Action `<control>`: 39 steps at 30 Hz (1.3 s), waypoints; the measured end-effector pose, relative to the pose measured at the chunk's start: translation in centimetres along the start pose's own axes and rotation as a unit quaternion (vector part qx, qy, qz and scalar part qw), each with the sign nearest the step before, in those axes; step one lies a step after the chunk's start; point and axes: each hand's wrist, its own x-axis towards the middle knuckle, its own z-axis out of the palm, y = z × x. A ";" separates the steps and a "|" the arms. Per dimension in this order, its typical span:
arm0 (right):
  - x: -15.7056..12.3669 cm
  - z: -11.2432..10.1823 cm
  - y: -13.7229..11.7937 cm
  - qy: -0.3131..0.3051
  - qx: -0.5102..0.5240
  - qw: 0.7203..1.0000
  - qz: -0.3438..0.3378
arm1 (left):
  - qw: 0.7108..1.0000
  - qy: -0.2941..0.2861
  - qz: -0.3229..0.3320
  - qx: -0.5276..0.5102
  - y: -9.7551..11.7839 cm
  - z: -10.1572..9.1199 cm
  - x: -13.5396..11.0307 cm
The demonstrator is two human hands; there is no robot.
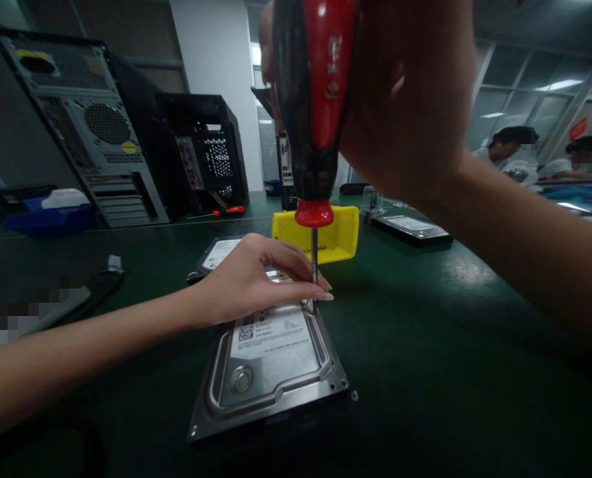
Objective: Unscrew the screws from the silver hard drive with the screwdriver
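A silver hard drive [270,362] lies flat on the dark green table [450,345] in front of me. My right hand [405,93] is closed around the black and red handle of a screwdriver [314,113], held upright close to the camera. Its thin shaft comes down to the drive's far right corner. My left hand [256,275] rests on the far end of the drive, fingertips pinched around the screwdriver's shaft just above the tip. A tiny screw [354,396] lies on the table by the drive's near right corner.
A yellow plastic bin [338,232] stands just behind the drive, a second hard drive [218,254] to its left and a third [410,228] to its right. Open computer cases [86,126] stand at the back left. Other people sit at the far right.
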 end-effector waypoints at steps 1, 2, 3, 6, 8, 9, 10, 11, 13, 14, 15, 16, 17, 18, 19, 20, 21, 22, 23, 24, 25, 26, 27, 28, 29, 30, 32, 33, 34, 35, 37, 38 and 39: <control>-0.1 0.0 -0.3 0.003 0.042 0.999 -0.002 | 1.000 -0.001 0.001 0.000 0.0 0.0 0.0; -0.1 0.0 -0.5 0.023 0.090 0.995 -0.019 | 1.000 -0.004 0.002 0.000 -0.1 -0.1 0.0; 0.0 0.1 -0.7 0.034 0.119 0.992 -0.016 | 1.000 -0.006 0.004 0.001 -0.1 -0.1 0.0; 0.3 0.3 -1.2 0.030 0.143 0.989 -0.038 | 1.000 -0.011 0.008 0.007 -0.2 -0.1 0.0; 0.4 0.4 -1.3 0.010 0.155 0.985 -0.077 | 1.000 -0.012 0.010 0.010 -0.2 -0.2 0.0; 0.4 0.4 -1.4 0.007 0.158 0.984 -0.078 | 1.000 -0.013 0.012 0.011 -0.2 -0.2 0.0; 0.3 0.5 -1.4 0.016 0.158 0.985 -0.067 | 1.000 -0.015 0.011 0.013 -0.2 -0.2 0.0; 0.3 0.5 -1.5 0.032 0.156 0.986 -0.049 | 1.000 -0.016 0.011 0.015 -0.3 -0.2 0.0; 0.2 0.6 -1.8 0.064 0.149 0.987 -0.017 | 1.000 -0.017 0.013 0.017 -0.3 -0.2 -0.1; 0.1 0.7 -2.0 0.082 0.147 0.986 -0.004 | 1.000 -0.019 0.015 0.017 -0.3 -0.2 -0.1; 0.1 0.9 -2.3 0.093 0.149 0.984 0.008 | 1.000 -0.019 0.018 0.017 -0.3 -0.2 -0.1; 0.2 1.0 -2.5 0.100 0.155 0.983 0.019 | 0.999 -0.020 0.021 0.016 -0.3 -0.1 -0.1; 0.2 1.1 -2.7 0.107 0.161 0.981 0.029 | 0.999 -0.020 0.024 0.016 -0.3 -0.1 -0.1; 0.3 1.2 -2.9 0.102 0.165 0.980 0.040 | 0.999 -0.020 0.025 0.017 -0.3 -0.1 -0.1; 0.3 1.3 -3.0 0.100 0.167 0.980 0.041 | 0.999 -0.019 0.027 0.018 -0.3 -0.1 -0.1; 0.3 1.3 -3.1 0.092 0.172 0.980 0.039 | 0.999 -0.018 0.027 0.018 -0.3 -0.1 -0.1; 0.3 1.3 -3.0 0.080 0.179 0.980 0.035 | 0.999 -0.018 0.028 0.018 -0.3 -0.1 -0.1; 0.3 1.2 -2.9 0.070 0.188 0.979 0.029 | 0.999 -0.018 0.029 0.018 -0.3 -0.1 -0.1; 0.2 1.1 -2.6 0.058 0.198 0.978 0.022 | 0.999 -0.019 0.029 0.017 -0.3 -0.1 -0.1; 0.2 1.0 -2.3 0.038 0.208 0.977 0.010 | 0.999 -0.019 0.028 0.016 -0.3 -0.2 -0.1; 0.2 0.8 -2.0 0.039 0.207 0.978 0.002 | 0.999 -0.020 0.026 0.015 -0.3 -0.2 -0.1; 0.1 0.7 -1.7 0.024 0.208 0.978 -0.018 | 0.999 -0.022 0.023 0.014 -0.3 -0.2 -0.1; 0.1 0.6 -1.4 0.023 0.202 0.979 -0.024 | 0.999 -0.023 0.021 0.014 -0.3 -0.2 -0.1; 0.1 0.6 -1.3 0.028 0.193 0.980 -0.028 | 0.999 -0.024 0.019 0.013 -0.3 -0.2 -0.1; 0.1 0.6 -1.2 0.026 0.182 0.982 -0.033 | 0.999 -0.025 0.018 0.011 -0.3 -0.2 -0.1; 0.1 0.6 -1.2 0.028 0.171 0.984 -0.031 | 0.999 -0.027 0.017 0.010 -0.3 -0.2 -0.1; 0.2 0.6 -1.3 0.023 0.161 0.986 -0.025 | 0.999 -0.031 0.018 0.004 -0.4 -0.2 0.0; 0.2 0.6 -1.4 0.022 0.160 0.987 -0.020 | 0.999 -0.033 0.017 0.002 -0.4 -0.2 0.0; 0.2 0.6 -1.4 0.027 0.161 0.987 -0.013 | 0.999 -0.034 0.017 -0.001 -0.5 -0.2 0.1; 0.2 0.6 -1.4 0.031 0.162 0.986 -0.010 | 0.999 -0.036 0.016 -0.004 -0.5 -0.2 0.1; 0.3 0.5 -1.1 0.033 0.171 0.984 -0.024 | 0.999 -0.039 0.012 -0.008 -0.5 -0.2 0.1; 0.3 0.4 -0.9 0.022 0.178 0.983 -0.038 | 0.999 -0.041 0.010 -0.009 -0.5 -0.2 0.1; 0.3 0.3 -0.7 0.002 0.185 0.981 -0.055 | 0.999 -0.044 0.008 -0.007 -0.4 -0.2 0.1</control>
